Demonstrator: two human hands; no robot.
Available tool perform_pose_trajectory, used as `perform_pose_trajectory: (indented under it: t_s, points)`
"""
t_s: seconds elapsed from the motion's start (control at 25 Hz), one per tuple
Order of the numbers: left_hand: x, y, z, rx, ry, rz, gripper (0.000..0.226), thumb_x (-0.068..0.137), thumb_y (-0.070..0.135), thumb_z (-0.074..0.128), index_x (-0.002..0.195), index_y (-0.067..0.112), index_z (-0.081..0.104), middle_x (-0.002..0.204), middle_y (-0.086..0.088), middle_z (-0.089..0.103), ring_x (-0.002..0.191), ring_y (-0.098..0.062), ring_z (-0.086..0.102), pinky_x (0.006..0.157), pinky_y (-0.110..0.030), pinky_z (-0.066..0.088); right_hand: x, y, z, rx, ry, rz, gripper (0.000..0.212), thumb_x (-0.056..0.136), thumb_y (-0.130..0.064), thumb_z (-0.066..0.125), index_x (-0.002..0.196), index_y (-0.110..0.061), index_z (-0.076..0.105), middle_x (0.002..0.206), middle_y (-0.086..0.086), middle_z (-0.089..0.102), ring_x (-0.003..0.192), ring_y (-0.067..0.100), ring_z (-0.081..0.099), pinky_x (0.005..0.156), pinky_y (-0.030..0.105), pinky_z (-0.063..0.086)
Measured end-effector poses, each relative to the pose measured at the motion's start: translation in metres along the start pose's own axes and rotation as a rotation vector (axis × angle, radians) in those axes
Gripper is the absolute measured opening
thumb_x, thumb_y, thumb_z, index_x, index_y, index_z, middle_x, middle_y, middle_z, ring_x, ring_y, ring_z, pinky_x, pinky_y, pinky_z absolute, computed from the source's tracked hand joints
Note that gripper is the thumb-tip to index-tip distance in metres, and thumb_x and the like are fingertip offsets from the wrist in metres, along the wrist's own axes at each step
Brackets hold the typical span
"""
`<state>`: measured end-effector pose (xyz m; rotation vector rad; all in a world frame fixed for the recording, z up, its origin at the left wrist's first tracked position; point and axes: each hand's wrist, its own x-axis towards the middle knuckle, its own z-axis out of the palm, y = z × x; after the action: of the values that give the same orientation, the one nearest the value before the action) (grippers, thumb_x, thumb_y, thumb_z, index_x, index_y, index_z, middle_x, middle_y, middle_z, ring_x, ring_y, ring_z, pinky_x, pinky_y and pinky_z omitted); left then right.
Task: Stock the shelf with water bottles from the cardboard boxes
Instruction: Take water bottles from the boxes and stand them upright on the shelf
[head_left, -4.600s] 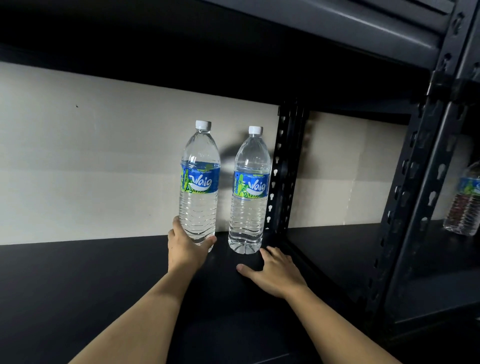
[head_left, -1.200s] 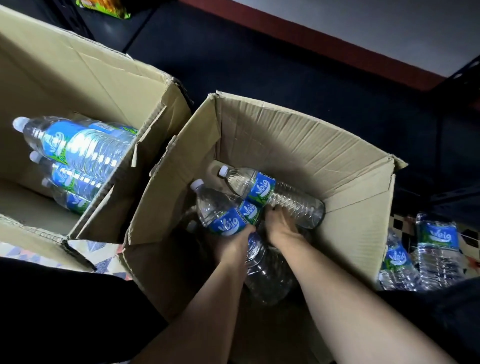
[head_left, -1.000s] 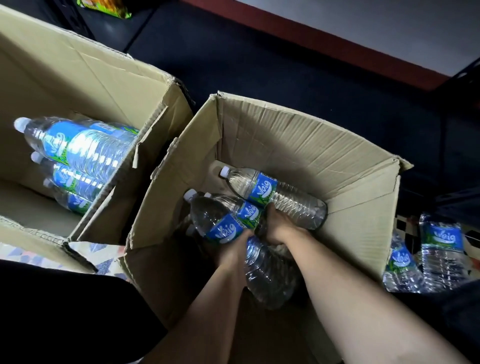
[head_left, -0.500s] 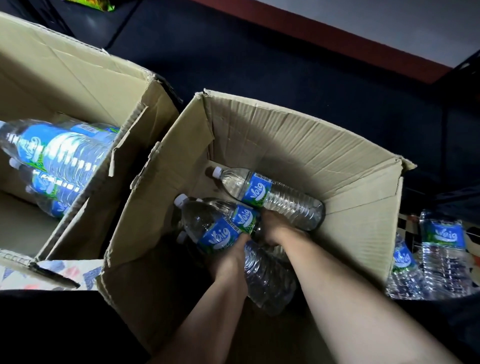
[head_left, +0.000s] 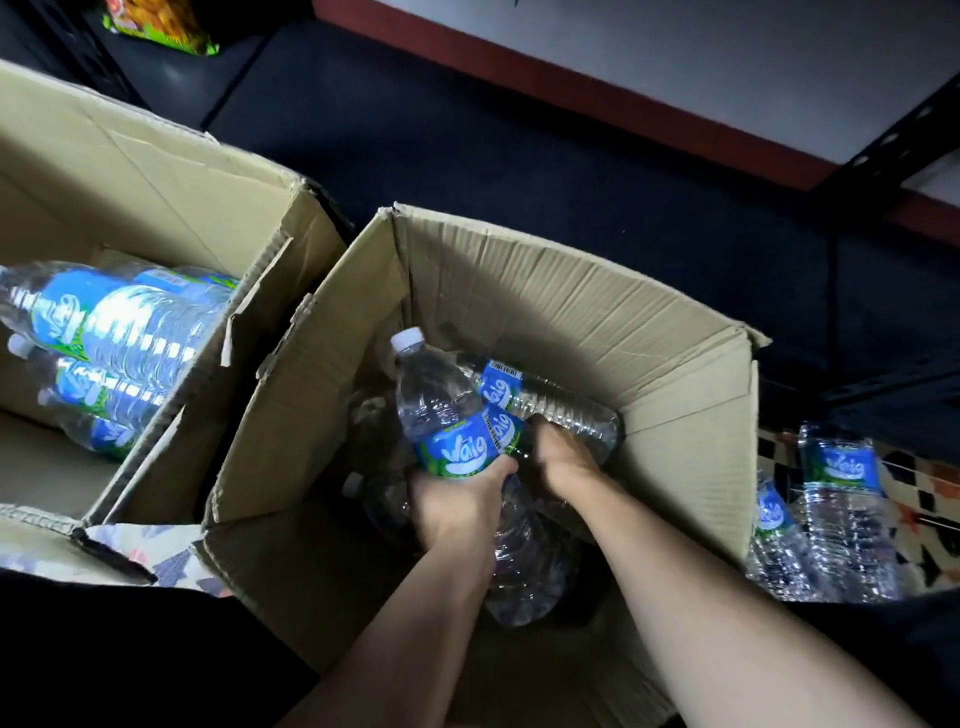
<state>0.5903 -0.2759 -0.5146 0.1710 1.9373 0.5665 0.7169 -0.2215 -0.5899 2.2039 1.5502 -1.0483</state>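
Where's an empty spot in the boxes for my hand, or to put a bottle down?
Bare cardboard floor in the left box, between its stacked bottles and near wall. Dark floor beyond both boxes is bare too. The right box is crowded: left hand grips a raised bottle, right hand grips a second bottle among others.

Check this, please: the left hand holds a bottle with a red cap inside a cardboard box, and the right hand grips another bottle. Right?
Not quite: the head view shows the cap is white, not red. The left hand holds that bottle inside the cardboard box; the right hand grips another bottle.
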Motion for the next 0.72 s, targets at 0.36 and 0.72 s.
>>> perform_pose_trajectory:
  t_s: [0.36,0.72]
  points:
    - [-0.045,0.046,-0.049,0.205,-0.005,0.581,0.080,0.032,0.064,0.077,0.102,0.029,0.064,0.094,0.011,0.072,0.092,-0.015,0.068,0.078,-0.028,0.052,-0.048,0.002,-0.050,0.364,0.241,0.048,0.044,0.077,-0.044,0.074,0.110,-0.017,0.062,0.114,0.007,0.070,0.107,0.026,0.066,0.087,0.031,0.052]
    - [-0.117,0.103,-0.088,0.138,-0.076,1.034,0.063,0.044,0.056,0.084,0.097,0.029,0.064,0.087,0.016,0.072,0.085,-0.002,0.067,0.078,-0.031,0.056,-0.180,-0.027,-0.131,0.840,0.522,-0.182,0.081,0.042,-0.066,0.089,0.107,-0.029,0.057,0.092,-0.014,0.070,0.085,0.007,0.068,0.078,0.030,0.057]
